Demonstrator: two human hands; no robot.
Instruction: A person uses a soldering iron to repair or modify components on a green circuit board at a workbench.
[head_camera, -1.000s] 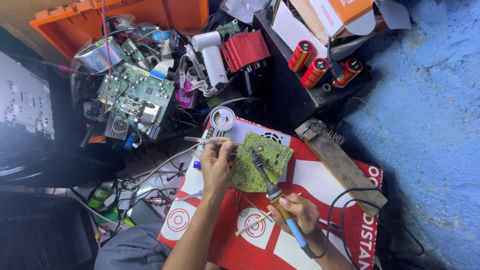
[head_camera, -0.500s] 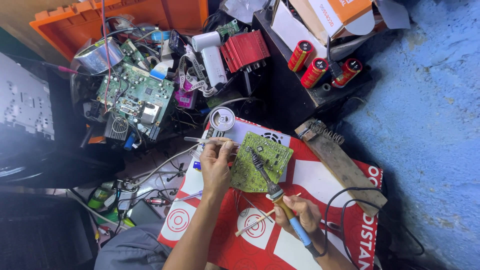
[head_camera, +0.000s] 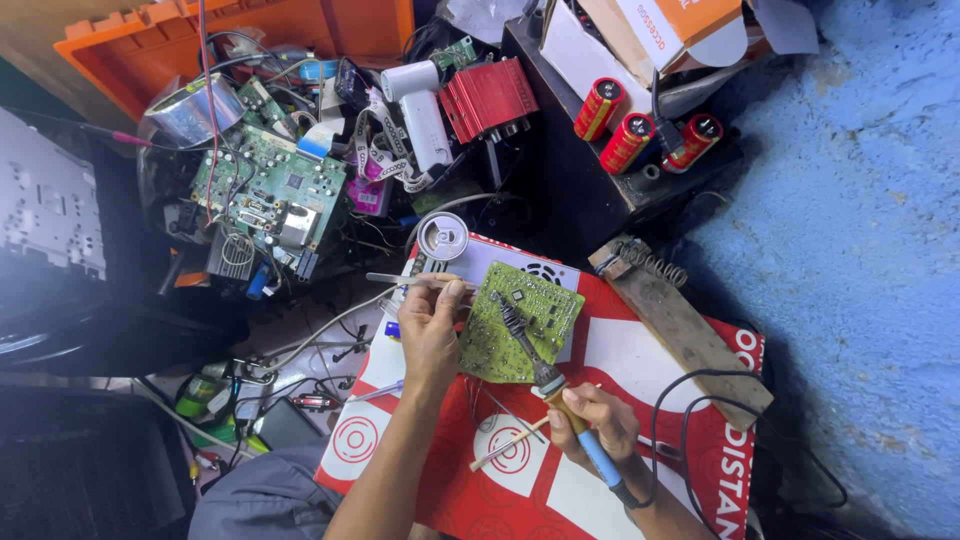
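Green circuit board (head_camera: 520, 322), centre of red-and-white mat (head_camera: 600, 470): light, stiff, likely fragile (best held by edges); left hand (head_camera: 432, 325) grasps its 9 o'clock edge, right hand (head_camera: 590, 420) grips soldering iron (head_camera: 545, 375) at 5 o'clock.

Green circuit board (head_camera: 520, 322); soldering iron (head_camera: 555, 392)

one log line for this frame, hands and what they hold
left hand: gripping tweezers, steadying green circuit board | right hand: holding soldering iron, tip on board | surface: red-white carton
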